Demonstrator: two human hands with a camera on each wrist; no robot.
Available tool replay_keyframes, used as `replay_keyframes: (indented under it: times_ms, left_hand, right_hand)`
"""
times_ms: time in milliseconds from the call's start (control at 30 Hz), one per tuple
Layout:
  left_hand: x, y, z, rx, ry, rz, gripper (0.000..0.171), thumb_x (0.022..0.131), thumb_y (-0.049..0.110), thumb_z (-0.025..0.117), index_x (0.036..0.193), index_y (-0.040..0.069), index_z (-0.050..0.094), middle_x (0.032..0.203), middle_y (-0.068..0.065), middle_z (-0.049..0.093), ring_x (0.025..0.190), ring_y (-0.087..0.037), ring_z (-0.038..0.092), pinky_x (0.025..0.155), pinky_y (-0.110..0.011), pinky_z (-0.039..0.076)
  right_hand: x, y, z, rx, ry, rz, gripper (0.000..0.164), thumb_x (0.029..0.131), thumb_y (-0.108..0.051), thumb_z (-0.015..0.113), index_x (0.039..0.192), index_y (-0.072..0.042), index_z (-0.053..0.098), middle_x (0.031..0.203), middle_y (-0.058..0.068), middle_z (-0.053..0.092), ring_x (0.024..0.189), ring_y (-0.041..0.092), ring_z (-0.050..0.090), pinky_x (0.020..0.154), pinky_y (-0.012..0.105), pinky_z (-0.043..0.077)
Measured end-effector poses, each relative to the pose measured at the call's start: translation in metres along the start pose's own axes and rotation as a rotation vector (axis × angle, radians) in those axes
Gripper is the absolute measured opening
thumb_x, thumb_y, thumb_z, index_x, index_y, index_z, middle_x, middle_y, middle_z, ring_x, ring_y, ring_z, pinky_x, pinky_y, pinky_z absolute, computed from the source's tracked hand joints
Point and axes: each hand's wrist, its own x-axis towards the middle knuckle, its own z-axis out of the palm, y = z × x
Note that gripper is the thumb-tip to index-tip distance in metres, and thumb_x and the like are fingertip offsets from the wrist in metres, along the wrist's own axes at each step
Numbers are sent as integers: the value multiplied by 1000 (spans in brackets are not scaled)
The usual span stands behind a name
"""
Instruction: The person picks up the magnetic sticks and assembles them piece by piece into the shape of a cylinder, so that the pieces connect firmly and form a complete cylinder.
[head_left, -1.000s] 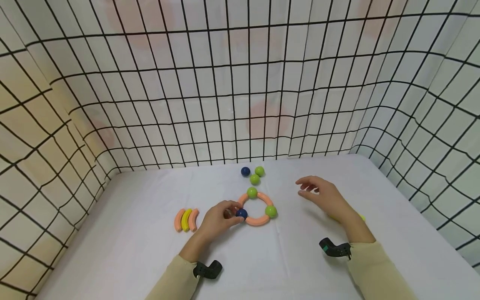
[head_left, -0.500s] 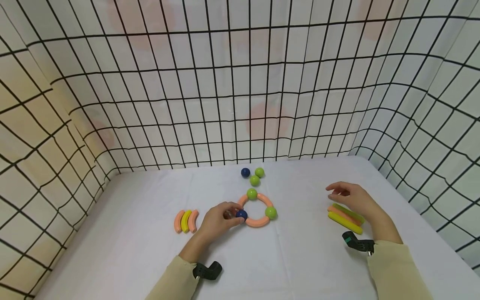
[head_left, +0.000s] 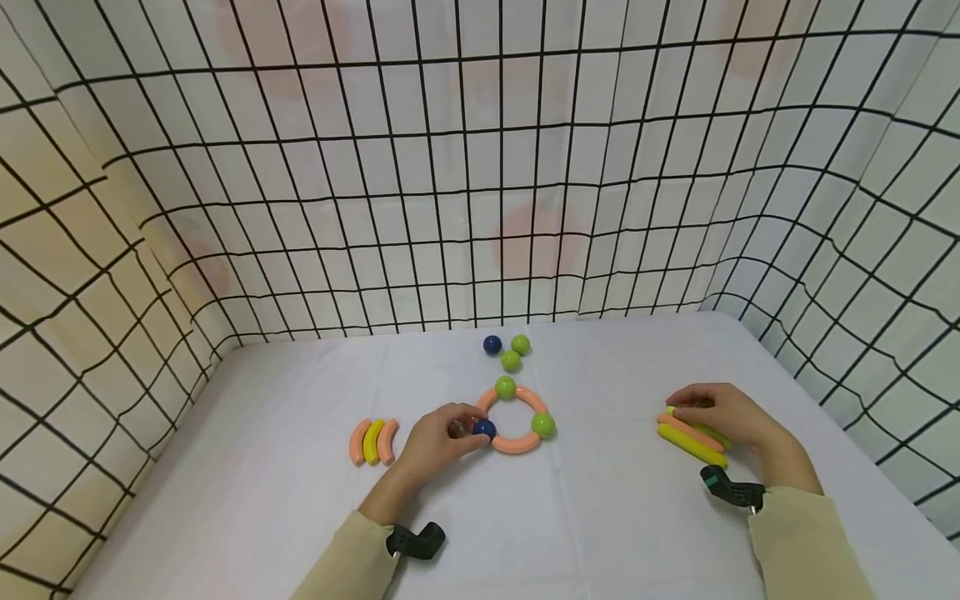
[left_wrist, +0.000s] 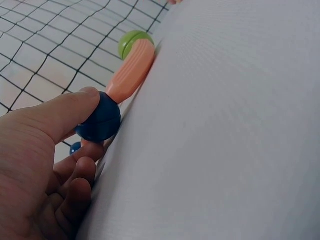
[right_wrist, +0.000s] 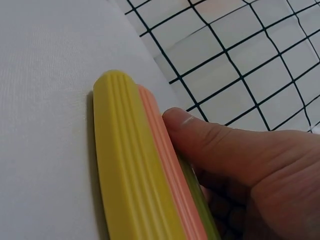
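My left hand (head_left: pixel 438 437) pinches a dark blue ball (left_wrist: pixel 104 122) between thumb and fingers. That ball sits at the left of a ring made of curved pink sticks (head_left: pixel 514 445) and two green balls (head_left: pixel 543 426). Over on the right, three straight ribbed sticks lie side by side: a yellow one (right_wrist: pixel 125 155), a pink one (head_left: pixel 693 431) and a green one (right_wrist: pixel 198 200). Thumb and fingers of my right hand (head_left: pixel 731 417) hold the green stick, the farthest of the three. Much of it is hidden under the hand.
Behind the ring lie another dark blue ball (head_left: pixel 492 345) and two loose green balls (head_left: pixel 511 360). Two pink curved sticks and a yellow curved stick (head_left: pixel 372 442) rest at the left. A black-lined grid curtain (head_left: pixel 465 200) surrounds the white table (head_left: pixel 247 500).
My right hand has moved right from beside the ring to the straight sticks, then lowered onto the green one. The left hand stays on the dark blue ball.
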Motion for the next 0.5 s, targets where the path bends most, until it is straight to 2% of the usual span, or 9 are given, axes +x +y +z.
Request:
replay_keyframes:
  times_ms: [267,500]
  left_hand:
    - [1,-1,1,8,7,-5,30,87,36,77,115,28,69,92,9,62,77,-9,52,66,-21,40]
    - [0,2,0,-7,22,8,28,87,37,78,112,27,70,93,6,64,78,-9,53,67,-23,41]
  right_hand:
    - [1,-3,2,-57,39,29,32,95,-37,66,115,-11,71,108,6,69,94,20,56,82,32,47]
    - [2,-8,3,-135,80,43,32,95,-38,67,110,-10,70,101,7,68,92,23,56,78,34,47]
